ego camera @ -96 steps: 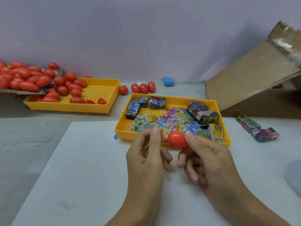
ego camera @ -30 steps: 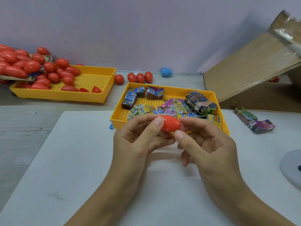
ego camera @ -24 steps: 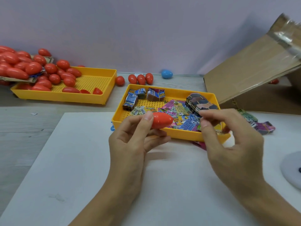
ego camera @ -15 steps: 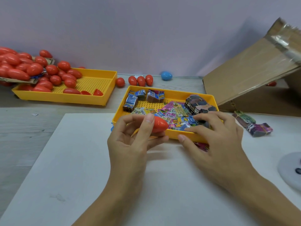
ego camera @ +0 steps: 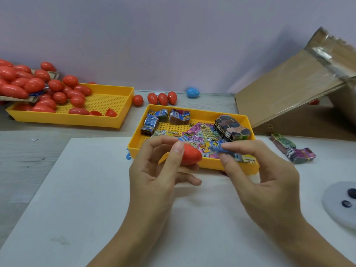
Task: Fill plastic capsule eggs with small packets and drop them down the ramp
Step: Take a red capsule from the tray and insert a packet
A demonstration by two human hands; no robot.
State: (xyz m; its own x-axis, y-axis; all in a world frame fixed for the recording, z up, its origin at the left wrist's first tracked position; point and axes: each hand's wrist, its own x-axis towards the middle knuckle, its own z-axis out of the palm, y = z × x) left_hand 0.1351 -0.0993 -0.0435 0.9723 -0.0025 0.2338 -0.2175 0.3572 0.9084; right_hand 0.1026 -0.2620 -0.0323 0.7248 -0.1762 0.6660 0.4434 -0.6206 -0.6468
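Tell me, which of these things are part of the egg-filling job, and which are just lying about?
In the job: red egg, left hand, blue packet, right hand, packet tray, cardboard ramp.

Lying about: blue egg, bundled packets, white disc.

On my remote feed, the operator's left hand and right hand are bare, both forearms are uncovered to the frame's lower edge, with short trimmed fingernails and no sleeves in view.
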